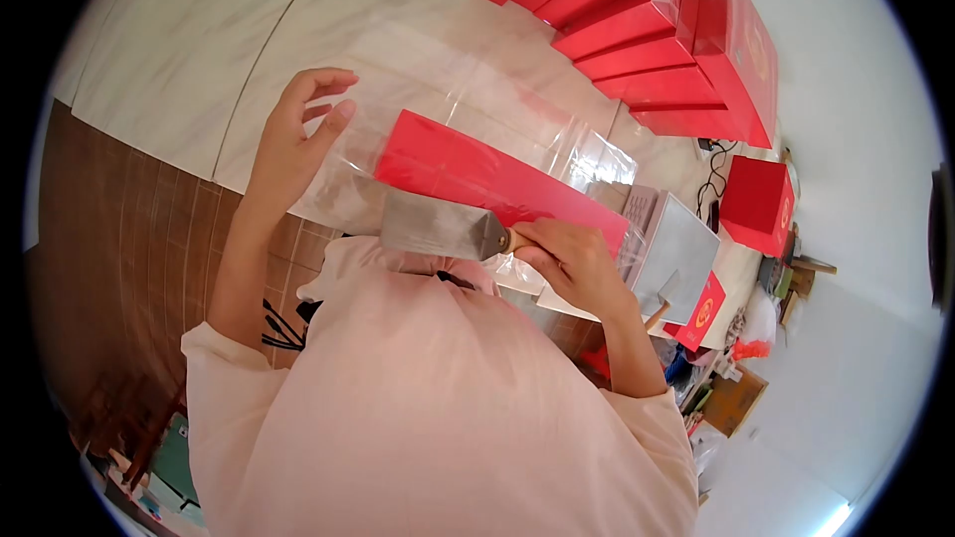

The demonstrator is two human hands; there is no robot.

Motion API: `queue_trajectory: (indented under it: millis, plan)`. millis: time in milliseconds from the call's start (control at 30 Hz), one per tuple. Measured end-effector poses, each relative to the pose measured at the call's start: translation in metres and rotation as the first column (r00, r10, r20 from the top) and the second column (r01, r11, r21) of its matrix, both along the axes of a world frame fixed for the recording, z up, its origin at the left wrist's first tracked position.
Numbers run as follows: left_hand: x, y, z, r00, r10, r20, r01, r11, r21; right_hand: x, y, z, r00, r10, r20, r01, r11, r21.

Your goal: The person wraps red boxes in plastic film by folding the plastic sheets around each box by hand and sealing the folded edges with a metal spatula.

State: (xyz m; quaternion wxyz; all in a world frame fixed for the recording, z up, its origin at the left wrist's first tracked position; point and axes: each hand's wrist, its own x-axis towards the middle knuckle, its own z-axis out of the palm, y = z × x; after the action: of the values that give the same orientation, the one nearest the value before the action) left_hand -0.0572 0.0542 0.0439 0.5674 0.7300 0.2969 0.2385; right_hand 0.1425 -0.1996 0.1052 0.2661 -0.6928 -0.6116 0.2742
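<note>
My right hand grips the wooden handle of a metal scraper. Its wide flat blade points left, over the near edge of a long red box. Clear plastic film surrounds the box and spreads past both of its ends, with shiny creases at the right. Above the film's left end, my left hand has its thumb and curved fingers apart, holding nothing. Whether the blade touches the film or the box, I cannot tell.
Several red boxes in clear wrap stand at the back right of the marble-patterned table. A grey-topped device sits at the right with a second scraper on it. Beyond are a red box and a black cable.
</note>
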Motion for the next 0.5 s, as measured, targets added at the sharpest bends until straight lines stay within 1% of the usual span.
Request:
queue_trajectory:
  millis: [67,100,167,200,267,300,367,400,467,500]
  plan:
    - [0.001,0.002,-0.006,0.994,0.049,-0.095,-0.064,0.985,-0.161,0.001,0.001,-0.004,1.0,0.011,0.024,-0.01,1.0,-0.017]
    - [-0.001,0.004,-0.009,0.994,0.042,-0.097,-0.057,0.985,-0.16,0.0,0.001,-0.005,1.0,0.003,0.022,-0.003,1.0,-0.016]
    - [-0.004,0.008,-0.014,0.991,-0.067,-0.119,0.017,0.926,-0.378,-0.002,0.003,-0.007,0.999,-0.028,0.04,0.026,0.999,0.033]
    - [-0.003,0.008,-0.012,0.99,-0.074,-0.124,0.023,0.926,-0.376,-0.004,0.005,-0.007,0.999,-0.036,0.035,0.034,0.999,0.035]
    - [-0.002,0.006,-0.007,0.973,-0.179,-0.144,0.09,0.872,-0.481,-0.008,0.01,-0.004,0.992,-0.085,0.09,0.081,0.996,0.046]
    - [-0.002,0.007,-0.008,0.971,-0.188,-0.15,0.094,0.872,-0.48,-0.009,0.012,-0.006,0.992,-0.094,0.083,0.09,0.995,0.048]
    - [-0.001,0.009,-0.012,0.972,-0.234,-0.002,0.198,0.828,-0.525,-0.009,0.015,-0.01,0.98,-0.142,0.137,0.128,0.986,0.109]
    - [0.001,0.01,-0.009,0.97,-0.242,-0.005,0.204,0.827,-0.524,-0.009,0.017,-0.01,0.979,-0.151,0.134,0.137,0.984,0.11]
    - [0.006,0.008,-0.002,0.961,-0.267,-0.067,0.208,0.865,-0.457,-0.008,0.017,-0.011,0.969,-0.196,0.148,0.181,0.978,0.107]
    - [0.008,0.007,-0.002,0.96,-0.272,-0.068,0.212,0.863,-0.459,-0.007,0.017,-0.012,0.969,-0.2,0.148,0.186,0.977,0.106]
